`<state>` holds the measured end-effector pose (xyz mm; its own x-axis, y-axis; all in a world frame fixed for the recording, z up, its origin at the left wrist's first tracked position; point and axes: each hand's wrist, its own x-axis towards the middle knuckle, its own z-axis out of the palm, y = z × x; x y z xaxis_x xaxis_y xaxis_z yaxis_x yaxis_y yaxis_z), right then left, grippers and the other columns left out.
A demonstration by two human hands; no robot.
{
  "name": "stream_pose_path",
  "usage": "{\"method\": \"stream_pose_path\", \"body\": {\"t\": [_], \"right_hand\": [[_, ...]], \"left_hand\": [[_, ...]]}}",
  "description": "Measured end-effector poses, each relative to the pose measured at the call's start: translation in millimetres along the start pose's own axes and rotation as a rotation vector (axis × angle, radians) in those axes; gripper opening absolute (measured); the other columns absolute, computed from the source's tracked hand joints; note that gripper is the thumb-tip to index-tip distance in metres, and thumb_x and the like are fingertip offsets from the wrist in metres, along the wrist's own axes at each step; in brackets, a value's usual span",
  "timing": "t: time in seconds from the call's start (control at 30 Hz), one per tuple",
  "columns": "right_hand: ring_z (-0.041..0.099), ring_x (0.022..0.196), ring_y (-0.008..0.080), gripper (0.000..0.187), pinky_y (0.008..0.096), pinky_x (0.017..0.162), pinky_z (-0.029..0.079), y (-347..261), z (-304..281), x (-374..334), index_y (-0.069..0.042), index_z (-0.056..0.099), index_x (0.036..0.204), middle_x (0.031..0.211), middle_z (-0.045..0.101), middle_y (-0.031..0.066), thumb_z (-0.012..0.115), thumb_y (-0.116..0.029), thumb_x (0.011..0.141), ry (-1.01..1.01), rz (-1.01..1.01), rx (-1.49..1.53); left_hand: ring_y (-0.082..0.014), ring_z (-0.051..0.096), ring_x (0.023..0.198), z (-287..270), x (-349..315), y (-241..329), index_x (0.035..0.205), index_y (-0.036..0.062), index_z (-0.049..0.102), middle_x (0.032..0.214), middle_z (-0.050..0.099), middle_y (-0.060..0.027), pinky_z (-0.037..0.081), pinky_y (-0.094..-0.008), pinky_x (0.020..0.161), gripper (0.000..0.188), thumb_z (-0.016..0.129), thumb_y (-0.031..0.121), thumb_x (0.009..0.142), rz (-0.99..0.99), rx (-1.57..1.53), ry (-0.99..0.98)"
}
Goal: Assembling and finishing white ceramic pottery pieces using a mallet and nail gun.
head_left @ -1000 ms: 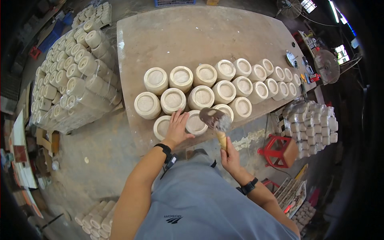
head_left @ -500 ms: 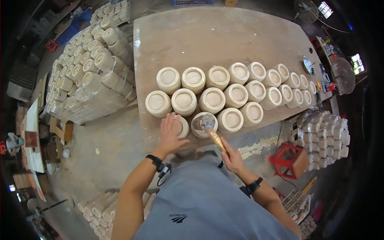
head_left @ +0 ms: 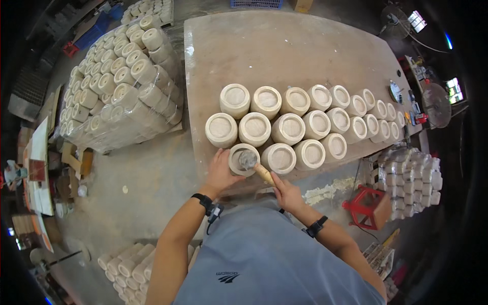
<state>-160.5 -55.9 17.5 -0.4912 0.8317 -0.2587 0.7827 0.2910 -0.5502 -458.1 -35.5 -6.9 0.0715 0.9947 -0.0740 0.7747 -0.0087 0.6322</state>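
Observation:
My left hand (head_left: 219,173) grips the side of a round pale ceramic pot (head_left: 240,158) at the near edge of a large dusty worktable (head_left: 284,46). My right hand (head_left: 285,193) holds a brush by its wooden handle (head_left: 264,174). The bristle head (head_left: 248,158) sits inside the pot's mouth. Both wrists wear dark bands. Many similar pale pots (head_left: 300,117) stand mouth-up in three rows across the table, stretching to the right.
A wrapped pallet of stacked pots (head_left: 122,86) stands on the floor to the left. More stacked pots (head_left: 412,175) sit at the right beside a red stool (head_left: 366,206). Another pile of pots (head_left: 122,267) lies by my left leg. Tools and a fan (head_left: 436,104) are at the table's far right.
The view has closed in on the table. The brush head went from above a pot down into the mouth of the pot my left hand grips.

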Motion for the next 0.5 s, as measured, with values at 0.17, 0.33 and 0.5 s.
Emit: {"method": "stream_pose_path", "body": {"t": [0.17,0.33,0.5], "right_hand": [[0.067,0.105,0.0453,0.059,0.0442,0.086,0.056,-44.4,-9.2,-15.9,-0.02,0.038,0.158,0.13,0.063,0.0274,0.055,-0.016,0.102,0.109,0.211,0.258],[0.067,0.11,0.0424,0.057,0.0429,0.09,0.055,-67.4,-9.2,-33.7,-0.013,0.04,0.157,0.127,0.065,0.0272,0.056,-0.016,0.102,0.34,0.115,0.31],[0.069,0.107,0.0384,0.055,0.0431,0.089,0.055,-50.4,27.6,-27.6,-0.011,0.044,0.154,0.118,0.068,0.026,0.055,-0.012,0.101,0.165,0.255,0.062]], "left_hand": [[-0.0438,0.042,0.141,12.1,10.7,-14.3,0.151,-0.003,0.036,0.146,0.049,-0.0257,0.036,-0.0484,0.118,0.118,0.097,0.039,0.058,0.046,-0.071,-0.03],[-0.0423,0.043,0.14,18.1,22.5,-27.9,0.154,-0.0038,0.028,0.147,0.047,-0.0264,0.036,-0.0477,0.117,0.125,0.097,0.039,0.058,0.217,-0.204,-0.033],[-0.042,0.045,0.138,6.9,30.4,-25.8,0.152,-0.0015,0.031,0.147,0.047,-0.0247,0.038,-0.0478,0.116,0.121,0.097,0.036,0.058,0.207,-0.262,-0.117]]}}
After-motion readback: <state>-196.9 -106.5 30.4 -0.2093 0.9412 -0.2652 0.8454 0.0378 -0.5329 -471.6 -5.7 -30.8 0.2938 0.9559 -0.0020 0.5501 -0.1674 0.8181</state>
